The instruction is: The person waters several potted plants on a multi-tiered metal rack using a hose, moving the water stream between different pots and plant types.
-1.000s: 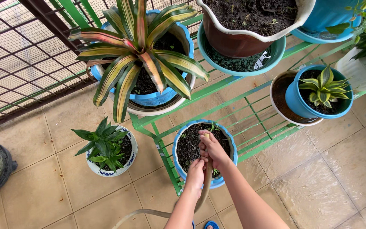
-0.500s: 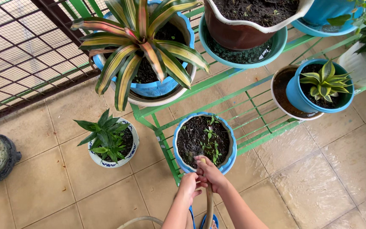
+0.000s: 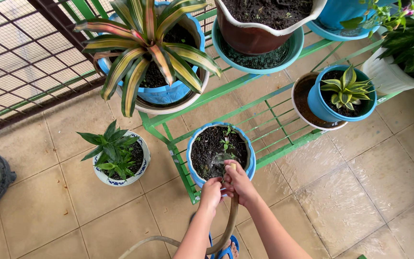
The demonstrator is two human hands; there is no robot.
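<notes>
A: Hands status?

B: Both clamped on the hose point(image 3: 231, 211), side by side and touching. Left hand point(image 3: 211, 192) wraps it from the left, right hand point(image 3: 238, 184) just above and to the right, fingers closed round the nozzle end point(image 3: 233, 167). Hose runs down between the forearms and curves off left across the floor point(image 3: 49, 211).

A: Where's the nozzle pointing?

B: Into the blue pot point(image 3: 250, 158) directly ahead of the hands. Tip sits over the near rim, a thin stream of water point(image 3: 218, 162) coming out onto the dark soil. Small green seedlings point(image 3: 226, 141) on the far side of that soil.

A: What's the pot on?

B: Lowest rung of a green metal rack point(image 3: 274, 124), just beyond the hands.

A: Surroundings?

B: Left of the hands, on the tiles: white-and-blue patterned pot with a green leafy plant point(image 3: 113, 153). Far ahead-left: big striped-leaf plant point(image 3: 149, 48) in a blue pot. Ahead-right: small blue pot with a spiky rosette plant point(image 3: 346, 91). Far ahead: brown pot with white wavy rim point(image 3: 259, 33) in a teal saucer. Tiles right of the hands look wet. Blue sandal point(image 3: 226, 249) below the hands, by the hose.
</notes>
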